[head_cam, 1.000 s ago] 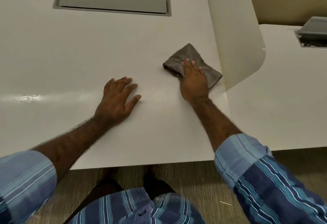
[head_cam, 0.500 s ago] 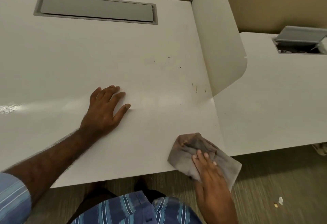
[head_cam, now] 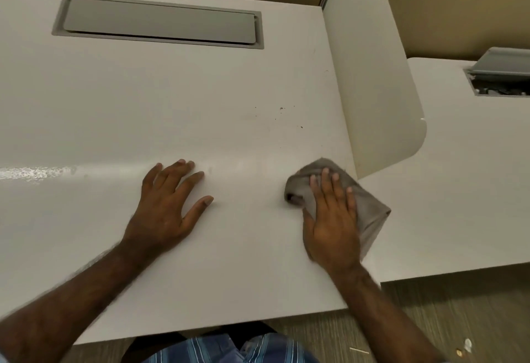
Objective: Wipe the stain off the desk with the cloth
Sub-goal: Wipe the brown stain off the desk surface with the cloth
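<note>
My right hand (head_cam: 332,219) presses flat on a crumpled grey cloth (head_cam: 370,213) at the right side of the white desk (head_cam: 143,121), close to the divider's lower corner. Small dark specks of stain (head_cam: 282,114) dot the desk farther back, beyond the cloth and apart from it. My left hand (head_cam: 167,205) rests palm down on the desk's middle, fingers spread, holding nothing.
A white divider panel (head_cam: 381,98) stands along the desk's right edge. A grey cable hatch (head_cam: 157,21) is set in the desk's far part. A neighbouring desk (head_cam: 473,190) with an open cable box (head_cam: 499,75) lies to the right. Carpet with bits of litter (head_cam: 466,345) shows below.
My right hand dragged the cloth from over the stain down to the desk's front edge, then pushed it back up toward the divider's corner. My left hand stayed planted.
</note>
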`<control>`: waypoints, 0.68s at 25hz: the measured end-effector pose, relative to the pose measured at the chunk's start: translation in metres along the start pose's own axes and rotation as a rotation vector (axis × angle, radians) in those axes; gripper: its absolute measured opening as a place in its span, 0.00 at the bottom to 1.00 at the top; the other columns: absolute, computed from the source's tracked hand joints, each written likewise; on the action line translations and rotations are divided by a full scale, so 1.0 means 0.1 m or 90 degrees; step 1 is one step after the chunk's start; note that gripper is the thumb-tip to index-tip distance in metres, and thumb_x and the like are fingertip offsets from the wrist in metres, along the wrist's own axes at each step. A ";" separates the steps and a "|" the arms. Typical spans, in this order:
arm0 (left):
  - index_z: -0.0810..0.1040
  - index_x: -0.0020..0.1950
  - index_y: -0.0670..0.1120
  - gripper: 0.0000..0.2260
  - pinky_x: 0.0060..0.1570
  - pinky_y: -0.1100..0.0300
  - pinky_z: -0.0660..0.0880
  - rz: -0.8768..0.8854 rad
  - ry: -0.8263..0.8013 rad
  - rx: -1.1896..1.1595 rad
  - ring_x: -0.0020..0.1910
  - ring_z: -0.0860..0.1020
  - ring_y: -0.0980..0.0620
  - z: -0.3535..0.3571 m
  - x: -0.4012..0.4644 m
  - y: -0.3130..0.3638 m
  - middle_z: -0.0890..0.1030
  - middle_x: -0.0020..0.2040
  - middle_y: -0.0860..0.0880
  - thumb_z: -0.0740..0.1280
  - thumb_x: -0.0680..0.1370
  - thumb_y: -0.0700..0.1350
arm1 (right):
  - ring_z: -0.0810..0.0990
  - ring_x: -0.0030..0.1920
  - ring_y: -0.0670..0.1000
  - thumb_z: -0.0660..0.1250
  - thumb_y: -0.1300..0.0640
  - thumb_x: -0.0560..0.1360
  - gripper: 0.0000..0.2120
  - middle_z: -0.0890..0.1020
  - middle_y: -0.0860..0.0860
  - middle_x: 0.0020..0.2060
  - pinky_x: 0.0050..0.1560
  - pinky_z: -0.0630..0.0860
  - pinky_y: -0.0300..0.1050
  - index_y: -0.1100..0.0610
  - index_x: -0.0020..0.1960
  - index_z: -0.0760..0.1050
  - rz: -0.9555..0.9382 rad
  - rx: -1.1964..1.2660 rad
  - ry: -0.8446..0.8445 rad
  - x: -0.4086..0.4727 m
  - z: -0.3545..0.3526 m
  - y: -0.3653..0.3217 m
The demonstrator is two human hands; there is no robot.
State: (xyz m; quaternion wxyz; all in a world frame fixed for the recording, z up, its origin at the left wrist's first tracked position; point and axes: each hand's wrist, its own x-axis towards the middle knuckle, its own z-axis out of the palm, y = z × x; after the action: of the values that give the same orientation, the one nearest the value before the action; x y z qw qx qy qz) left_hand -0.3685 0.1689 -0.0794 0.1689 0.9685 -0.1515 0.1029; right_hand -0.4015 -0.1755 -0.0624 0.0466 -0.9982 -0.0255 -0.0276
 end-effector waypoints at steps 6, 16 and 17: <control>0.80 0.73 0.44 0.25 0.80 0.36 0.63 -0.002 -0.011 0.009 0.77 0.74 0.40 -0.01 0.01 -0.01 0.78 0.76 0.42 0.60 0.85 0.60 | 0.53 0.86 0.61 0.54 0.55 0.87 0.29 0.55 0.60 0.86 0.85 0.49 0.63 0.59 0.86 0.55 0.141 0.022 -0.012 1.86 0.09 -0.14; 0.73 0.80 0.41 0.26 0.81 0.31 0.58 -0.021 0.052 -0.023 0.84 0.66 0.41 -0.08 -0.02 -0.04 0.69 0.83 0.39 0.53 0.88 0.55 | 0.66 0.83 0.59 0.66 0.61 0.79 0.30 0.68 0.58 0.82 0.83 0.63 0.60 0.58 0.81 0.70 -0.144 0.147 0.031 0.84 0.02 -1.07; 0.73 0.79 0.40 0.26 0.81 0.30 0.58 -0.025 0.059 -0.016 0.83 0.67 0.40 -0.08 -0.02 -0.05 0.69 0.82 0.38 0.53 0.88 0.54 | 0.64 0.84 0.56 0.66 0.60 0.77 0.31 0.68 0.56 0.82 0.83 0.62 0.58 0.56 0.81 0.70 -0.185 0.174 0.017 0.44 0.03 -1.15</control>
State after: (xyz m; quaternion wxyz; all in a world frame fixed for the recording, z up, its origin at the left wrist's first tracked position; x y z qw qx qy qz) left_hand -0.3701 0.1767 -0.0740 0.1897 0.9632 -0.1259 0.1426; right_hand -0.3636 -0.0593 -0.0520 0.1773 -0.9681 -0.1719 -0.0436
